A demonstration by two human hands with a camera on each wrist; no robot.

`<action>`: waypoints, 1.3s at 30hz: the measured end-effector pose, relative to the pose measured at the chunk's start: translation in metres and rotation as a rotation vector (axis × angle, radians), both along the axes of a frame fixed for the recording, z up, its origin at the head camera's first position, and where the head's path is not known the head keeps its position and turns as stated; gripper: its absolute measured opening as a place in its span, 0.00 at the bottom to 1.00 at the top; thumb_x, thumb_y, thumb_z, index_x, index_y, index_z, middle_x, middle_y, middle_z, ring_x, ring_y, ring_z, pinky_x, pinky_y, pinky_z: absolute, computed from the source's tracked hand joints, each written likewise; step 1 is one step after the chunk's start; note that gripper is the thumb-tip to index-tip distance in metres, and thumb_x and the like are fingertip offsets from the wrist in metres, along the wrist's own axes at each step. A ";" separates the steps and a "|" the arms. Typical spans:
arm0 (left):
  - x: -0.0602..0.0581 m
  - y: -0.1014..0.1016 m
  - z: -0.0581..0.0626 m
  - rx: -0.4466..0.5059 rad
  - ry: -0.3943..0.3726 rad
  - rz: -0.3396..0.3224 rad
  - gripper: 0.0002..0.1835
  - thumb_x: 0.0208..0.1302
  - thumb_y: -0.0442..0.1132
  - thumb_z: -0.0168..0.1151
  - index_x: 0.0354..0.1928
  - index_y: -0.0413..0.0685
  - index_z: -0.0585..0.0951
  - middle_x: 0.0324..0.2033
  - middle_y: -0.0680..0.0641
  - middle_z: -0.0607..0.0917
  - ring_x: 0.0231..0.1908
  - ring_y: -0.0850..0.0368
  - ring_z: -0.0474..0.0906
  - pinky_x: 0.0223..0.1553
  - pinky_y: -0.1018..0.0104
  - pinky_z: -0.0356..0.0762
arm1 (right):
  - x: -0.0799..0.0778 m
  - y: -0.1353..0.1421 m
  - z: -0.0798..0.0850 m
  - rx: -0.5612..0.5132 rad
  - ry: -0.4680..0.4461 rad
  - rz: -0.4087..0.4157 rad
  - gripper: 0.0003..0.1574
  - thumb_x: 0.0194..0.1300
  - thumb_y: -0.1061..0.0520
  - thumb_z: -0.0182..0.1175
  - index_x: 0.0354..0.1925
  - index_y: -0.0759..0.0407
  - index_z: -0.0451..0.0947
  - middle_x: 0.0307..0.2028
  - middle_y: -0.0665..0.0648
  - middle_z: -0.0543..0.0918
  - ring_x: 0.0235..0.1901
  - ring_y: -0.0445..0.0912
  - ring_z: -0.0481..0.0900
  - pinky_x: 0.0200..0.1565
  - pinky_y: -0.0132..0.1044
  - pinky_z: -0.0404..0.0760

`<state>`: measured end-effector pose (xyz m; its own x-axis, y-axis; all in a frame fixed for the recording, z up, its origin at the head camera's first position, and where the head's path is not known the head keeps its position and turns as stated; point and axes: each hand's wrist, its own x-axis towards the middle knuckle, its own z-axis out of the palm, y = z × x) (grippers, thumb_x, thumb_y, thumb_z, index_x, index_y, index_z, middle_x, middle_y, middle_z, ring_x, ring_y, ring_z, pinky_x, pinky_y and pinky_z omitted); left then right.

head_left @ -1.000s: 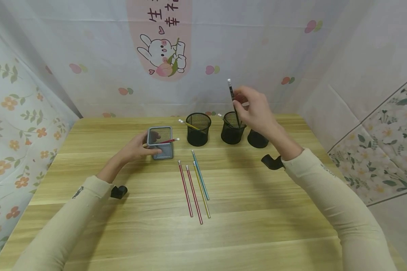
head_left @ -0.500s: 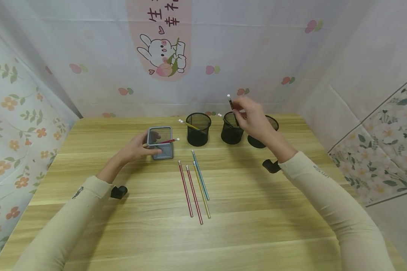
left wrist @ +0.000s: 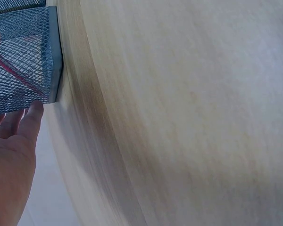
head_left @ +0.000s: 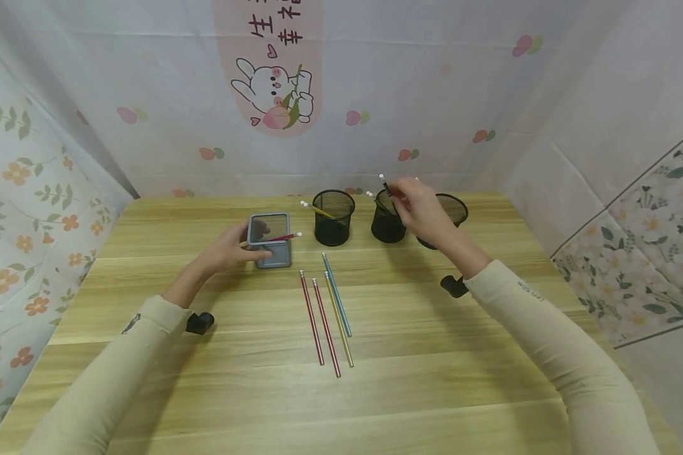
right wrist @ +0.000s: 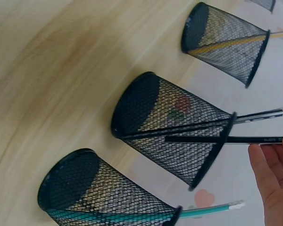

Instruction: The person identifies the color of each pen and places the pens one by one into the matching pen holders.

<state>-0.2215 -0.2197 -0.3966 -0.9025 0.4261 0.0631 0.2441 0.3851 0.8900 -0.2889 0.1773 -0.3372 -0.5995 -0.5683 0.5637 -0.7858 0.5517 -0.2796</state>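
Observation:
My left hand (head_left: 227,248) grips a grey square mesh pencil holder (head_left: 283,256), which has a red pencil (head_left: 284,237) leaning in it. Thumb and fingers of my right hand (head_left: 424,205) pinch a black pencil (right wrist: 247,140) near its white eraser end. The lower part of that pencil is inside the middle black mesh pencil cup (head_left: 388,229); in the right wrist view its tip hangs above the cup's bottom. Another black pencil (right wrist: 259,116) leans in the same cup. On the table lie two red pencils (head_left: 311,316), a yellow pencil (head_left: 340,319) and a blue pencil (head_left: 337,296).
Left of the middle cup stands a black mesh cup (head_left: 331,235) with a yellow pencil (head_left: 324,212). To the right is another black cup (head_left: 454,207), partly hidden by my wrist, with a teal pencil (right wrist: 205,212). A printed curtain (head_left: 432,82) hangs behind the table.
My right hand has moved downward, lowering the black pencil deeper into the middle cup. More of the right-hand cup now shows. The left hand and the grey holder stay in place.

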 end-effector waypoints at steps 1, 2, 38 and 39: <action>0.001 0.001 0.002 -0.007 0.004 0.002 0.33 0.55 0.32 0.69 0.59 0.27 0.64 0.56 0.28 0.69 0.58 0.32 0.63 0.57 0.40 0.60 | 0.000 0.000 -0.001 0.001 0.001 0.000 0.10 0.61 0.71 0.57 0.42 0.67 0.74 0.36 0.61 0.77 0.37 0.50 0.77 0.35 0.41 0.80; 0.002 0.001 0.004 -0.015 0.007 0.002 0.33 0.55 0.32 0.68 0.59 0.27 0.64 0.56 0.28 0.69 0.57 0.32 0.64 0.57 0.40 0.60 | 0.000 0.000 -0.002 0.000 0.003 0.000 0.10 0.61 0.72 0.58 0.42 0.67 0.74 0.36 0.61 0.77 0.37 0.50 0.77 0.35 0.42 0.80; 0.004 0.002 0.007 -0.013 0.005 -0.003 0.33 0.55 0.32 0.68 0.59 0.27 0.64 0.56 0.28 0.69 0.58 0.32 0.63 0.57 0.41 0.61 | -0.003 0.002 -0.023 0.046 -0.119 -0.081 0.10 0.62 0.67 0.59 0.43 0.66 0.75 0.38 0.60 0.76 0.34 0.49 0.78 0.34 0.38 0.80; 0.004 0.002 0.007 -0.013 0.005 -0.003 0.33 0.55 0.32 0.68 0.59 0.27 0.64 0.56 0.28 0.68 0.58 0.32 0.63 0.57 0.40 0.61 | -0.003 0.002 -0.023 0.042 -0.119 -0.079 0.10 0.62 0.67 0.59 0.43 0.66 0.75 0.38 0.60 0.76 0.33 0.49 0.78 0.34 0.38 0.80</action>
